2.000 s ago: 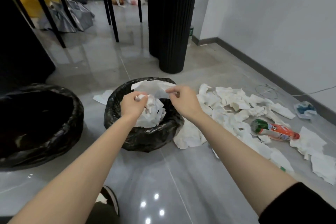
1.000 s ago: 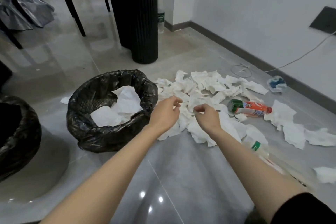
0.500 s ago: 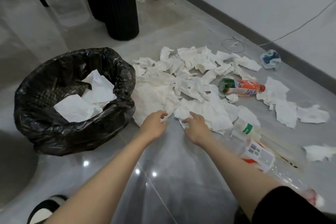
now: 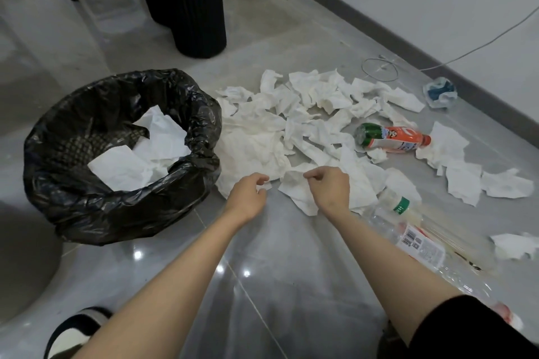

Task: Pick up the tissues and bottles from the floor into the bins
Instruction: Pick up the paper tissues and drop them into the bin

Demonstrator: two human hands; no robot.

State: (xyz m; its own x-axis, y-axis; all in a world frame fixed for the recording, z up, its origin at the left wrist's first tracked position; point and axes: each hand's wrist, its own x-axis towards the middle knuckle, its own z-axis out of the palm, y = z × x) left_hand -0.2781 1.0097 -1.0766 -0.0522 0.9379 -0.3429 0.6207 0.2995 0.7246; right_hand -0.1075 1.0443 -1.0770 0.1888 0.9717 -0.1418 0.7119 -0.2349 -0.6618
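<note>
Left hand (image 4: 248, 194) pinches a tissue scrap (image 4: 267, 185); right hand (image 4: 329, 186) curls round a tissue (image 4: 294, 191), fingertips hidden; clear bottle (image 4: 420, 245) blurred

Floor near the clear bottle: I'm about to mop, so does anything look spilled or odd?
Yes. Yellowish streaks run alongside the clear bottle, which lies on its side. This is possibly spilled liquid, though I cannot tell for sure. Crumpled tissues lie scattered nearby.

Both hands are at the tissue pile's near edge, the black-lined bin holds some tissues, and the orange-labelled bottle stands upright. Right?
Not quite: the head view shows the orange-labelled bottle lying on its side at the edge of the tissue pile, not upright. The left hand, right hand and black-lined bin are as stated.
</note>
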